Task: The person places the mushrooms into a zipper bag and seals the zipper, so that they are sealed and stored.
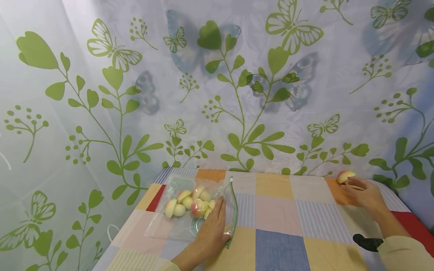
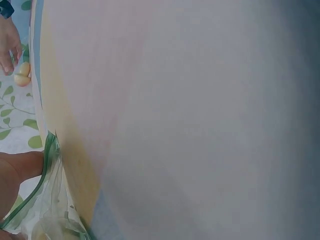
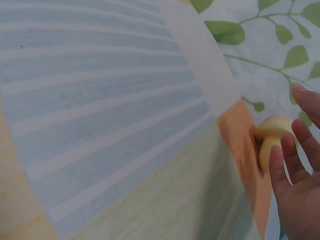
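Observation:
A clear zip bag (image 1: 159, 226) with a green seal strip (image 1: 234, 210) lies on the left part of the table. Inside are several toy mushrooms (image 1: 184, 199) with red-and-yellow caps and pale stems. My left hand (image 1: 211, 227) rests on the bag's right side, fingers straight; its thumb touches the green edge (image 2: 48, 155) in the left wrist view. At the back right, one more mushroom (image 1: 345, 177) lies on the orange patch. My right hand (image 1: 367, 195) is right by it, fingers spread in front of the mushroom (image 3: 272, 137); contact cannot be told.
A patchwork cloth (image 1: 272, 210) covers the table. Behind and to the left hangs a pale curtain (image 1: 190, 150) printed with green leaves and butterflies, close to the table's back edge. A black strap (image 1: 367, 242) is at the right wrist.

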The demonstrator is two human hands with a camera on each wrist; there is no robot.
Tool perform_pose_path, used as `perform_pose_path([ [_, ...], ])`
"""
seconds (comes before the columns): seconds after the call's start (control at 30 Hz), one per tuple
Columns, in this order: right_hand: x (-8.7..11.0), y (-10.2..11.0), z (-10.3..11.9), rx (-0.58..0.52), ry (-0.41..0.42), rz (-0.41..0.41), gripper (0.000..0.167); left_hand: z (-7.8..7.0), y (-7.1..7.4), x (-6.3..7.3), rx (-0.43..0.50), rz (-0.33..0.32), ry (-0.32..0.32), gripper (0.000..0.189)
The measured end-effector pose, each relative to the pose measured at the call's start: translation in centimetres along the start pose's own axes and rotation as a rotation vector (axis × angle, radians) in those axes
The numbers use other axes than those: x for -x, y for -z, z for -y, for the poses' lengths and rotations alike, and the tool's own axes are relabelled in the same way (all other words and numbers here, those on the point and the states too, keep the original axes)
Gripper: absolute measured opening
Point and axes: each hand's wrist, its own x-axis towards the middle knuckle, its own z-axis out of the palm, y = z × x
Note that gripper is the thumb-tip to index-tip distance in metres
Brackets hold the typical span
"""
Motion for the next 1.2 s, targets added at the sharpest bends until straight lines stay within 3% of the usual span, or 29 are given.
perform_pose_path([
  [0.33, -0.9, 0.3, -2.6, 0.087, -0.099, -0.082, 0.083, 0.1, 0.0, 0.0, -0.016, 0.01, 0.002, 0.116],
  [0.73, -2.3, 0.4, -3.5, 0.14, -0.199, -0.06, 0.096, -0.2, 0.2, -0.1, -0.02, -0.004, -0.021, 0.116],
  [0.97, -3.1, 0.5, -3.7, 0.172, -0.188, -0.041, 0.094, -0.2, 0.4, 0.1, 0.009, 0.018, -0.018, 0.115],
  [1.2, -3.9, 0.2, -4.3, 0.349, -0.121, -0.049, 0.073, -0.3, 0.2, 0.1, -0.001, 0.024, 0.002, 0.116],
])
